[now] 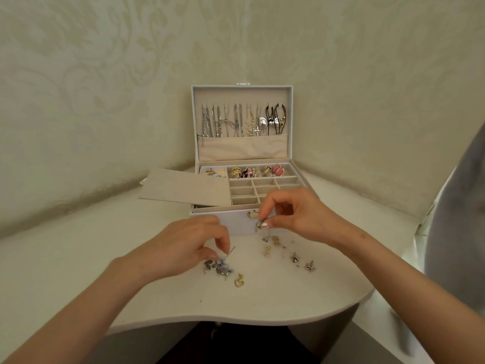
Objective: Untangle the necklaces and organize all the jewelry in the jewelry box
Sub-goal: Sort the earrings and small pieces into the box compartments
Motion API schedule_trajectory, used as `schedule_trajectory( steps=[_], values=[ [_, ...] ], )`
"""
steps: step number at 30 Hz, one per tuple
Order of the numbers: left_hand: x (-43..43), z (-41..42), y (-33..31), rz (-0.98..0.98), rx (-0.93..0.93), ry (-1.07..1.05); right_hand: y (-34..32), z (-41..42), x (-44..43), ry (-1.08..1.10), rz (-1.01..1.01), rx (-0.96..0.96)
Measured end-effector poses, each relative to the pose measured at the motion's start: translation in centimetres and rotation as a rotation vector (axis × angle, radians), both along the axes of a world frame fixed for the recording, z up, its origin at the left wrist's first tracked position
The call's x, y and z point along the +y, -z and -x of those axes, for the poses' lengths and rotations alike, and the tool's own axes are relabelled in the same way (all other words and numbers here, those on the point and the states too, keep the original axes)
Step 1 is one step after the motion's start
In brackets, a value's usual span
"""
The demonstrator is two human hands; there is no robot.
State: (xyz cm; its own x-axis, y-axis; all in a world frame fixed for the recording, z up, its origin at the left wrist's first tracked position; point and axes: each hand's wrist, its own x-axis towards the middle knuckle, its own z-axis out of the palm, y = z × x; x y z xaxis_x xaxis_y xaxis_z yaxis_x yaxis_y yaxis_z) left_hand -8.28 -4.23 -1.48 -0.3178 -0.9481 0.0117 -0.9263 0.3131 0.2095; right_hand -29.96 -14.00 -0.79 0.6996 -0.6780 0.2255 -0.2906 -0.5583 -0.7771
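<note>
The white jewelry box (225, 224) stands open at the back of the table. Several necklaces (241, 122) hang in its lid, and rings (258, 171) fill the top row of its tray. Small earrings lie scattered on the table before it: a dark and blue cluster (219, 267), a gold piece (238, 281), two star-shaped ones (301, 261) and little gold bits (273, 243). My left hand (183, 248) pinches a thin pin-like earring (232, 250) above the dark cluster. My right hand (296, 216) pinches a small silver earring (259, 225) just in front of the box's clasp.
A beige flat insert (183, 186) lies across the left of the box tray, jutting over the table. The white table (78, 271) has a curved front edge and sits in a wallpapered corner. A grey cloth (462, 219) hangs at the right.
</note>
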Motion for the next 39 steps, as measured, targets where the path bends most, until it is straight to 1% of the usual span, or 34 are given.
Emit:
schedule_trajectory(
  steps=[4,7,11,14,17,21,25,27,29,31,33,36,39],
  values=[
    [-0.4,0.2,0.9,-0.01,-0.023,0.032,-0.6,-0.2,0.0,0.078,-0.056,-0.113],
    [-0.5,0.4,1.2,0.002,-0.018,0.015,-1.0,0.0,-0.6,0.132,-0.083,-0.192],
    [-0.6,0.5,1.0,0.061,-0.009,0.023,-1.6,0.5,-1.6,0.188,-0.158,-0.311],
    [-0.8,0.8,0.5,0.116,0.036,0.014,-2.0,0.7,-2.1,0.222,-0.159,-0.334],
    [-1.5,1.2,-0.5,0.15,0.178,-0.008,-2.4,0.6,-2.9,0.275,-0.155,-0.35],
    [-2.9,1.9,-2.0,0.131,0.474,-0.036,-2.7,0.0,-4.1,0.31,-0.152,-0.337],
    [-4.7,2.9,-3.3,0.143,0.742,-0.049,-2.6,-0.7,-5.3,0.299,-0.215,-0.362],
    [-6.0,3.1,-3.7,0.175,0.817,-0.084,-2.4,-1.0,-5.7,0.295,-0.248,-0.37],
    [-7.3,3.4,-3.9,0.204,0.878,-0.12,-2.0,-1.2,-6.1,0.319,-0.218,-0.312],
    [-8.4,3.6,-4.0,0.229,0.897,-0.144,-1.6,-1.3,-6.3,0.368,-0.08,-0.148],
    [-9.2,3.9,-3.9,0.243,0.878,-0.145,-1.4,-1.3,-6.4,0.387,0.057,0.009],
    [-10.0,4.4,-3.6,0.259,0.854,-0.169,-1.5,-1.1,-6.5,0.398,0.147,0.059],
    [-10.5,4.7,-3.2,0.254,0.931,-0.19,-1.6,-1.0,-6.6,0.435,0.204,0.105]
  ],
)
